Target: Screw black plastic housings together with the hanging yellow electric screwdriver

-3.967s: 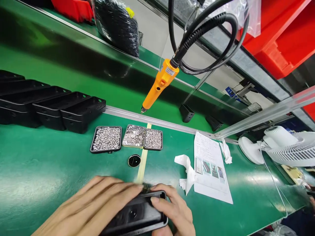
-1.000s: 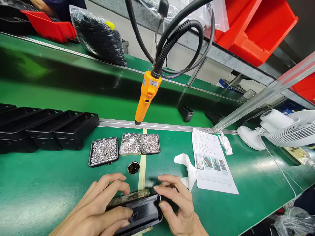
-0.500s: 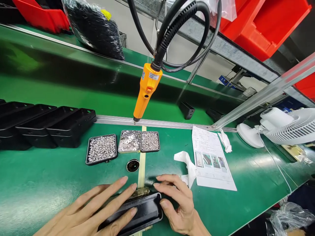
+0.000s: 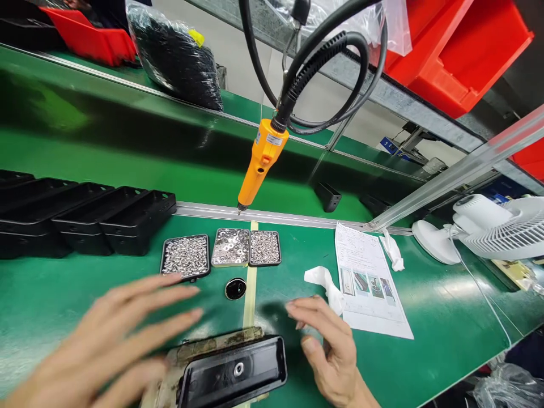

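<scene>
A black rectangular plastic housing [image 4: 263, 365] lies tilted in a worn, tape-wrapped holder [image 4: 216, 344] at the bottom of the view. Inside it, a small metal washer [image 4: 239, 369] rests near the middle of the floor. My left hand [image 4: 114, 334] is blurred, its fingers spread and holding nothing, over the holder's left end. On the other side my right hand [image 4: 327, 348] is apart from the housing, fingers curved and thumb separated, with nothing visible between them. Beyond the hands are a tray of small metal fasteners [image 4: 186, 255], a tray of washers [image 4: 230, 246] and a tray of tiny metal parts [image 4: 265, 247].
An orange electric screwdriver [image 4: 261, 161] hangs above the trays on a black cable. A round black disc [image 4: 235, 289] lies before them. Several black housings [image 4: 131, 221] line the left. Right are crumpled tissue [image 4: 325, 280], an instruction sheet [image 4: 369, 283] and a white fan [image 4: 501, 221].
Both hands have moved off the housing, the left one leftwards and the right one rightwards. The washer inside the housing now shows. The whole view has shifted slightly.
</scene>
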{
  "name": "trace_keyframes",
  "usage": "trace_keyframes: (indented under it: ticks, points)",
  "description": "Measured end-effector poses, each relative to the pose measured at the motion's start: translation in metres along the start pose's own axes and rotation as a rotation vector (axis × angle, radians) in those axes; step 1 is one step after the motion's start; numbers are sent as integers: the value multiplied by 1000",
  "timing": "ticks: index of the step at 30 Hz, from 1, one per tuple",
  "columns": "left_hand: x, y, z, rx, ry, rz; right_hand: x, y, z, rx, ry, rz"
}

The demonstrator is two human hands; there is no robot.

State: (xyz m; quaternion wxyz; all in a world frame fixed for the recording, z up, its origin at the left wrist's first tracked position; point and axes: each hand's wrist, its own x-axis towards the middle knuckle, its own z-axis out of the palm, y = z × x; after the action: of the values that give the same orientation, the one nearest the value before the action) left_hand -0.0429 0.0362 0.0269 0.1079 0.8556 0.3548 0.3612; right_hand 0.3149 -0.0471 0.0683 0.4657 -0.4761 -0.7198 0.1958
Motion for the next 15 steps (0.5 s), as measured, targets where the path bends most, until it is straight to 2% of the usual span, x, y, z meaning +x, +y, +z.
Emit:
trace_keyframes:
  ticks: [3, 5, 7, 10, 12, 15]
  points:
    - [21, -39, -20, 3, -1, -200, 45, -2, -5, 23, 40, 50]
    - [33, -57, -22, 51, -35, -272, 88, 4, 1, 23, 128, 82]
    - [44, -69, -13, 88, -49, -278, 135, 11, 15, 55, 211, 142]
    - [55, -77, 10, 103, -77, -253, 196, 17, 40, 155, 289, 190]
    - [60, -79, 25, 92, -103, -252, 225, 17, 53, 217, 303, 181]
    - [64, -80, 37, 57, -108, -275, 247, 13, 65, 284, 281, 184]
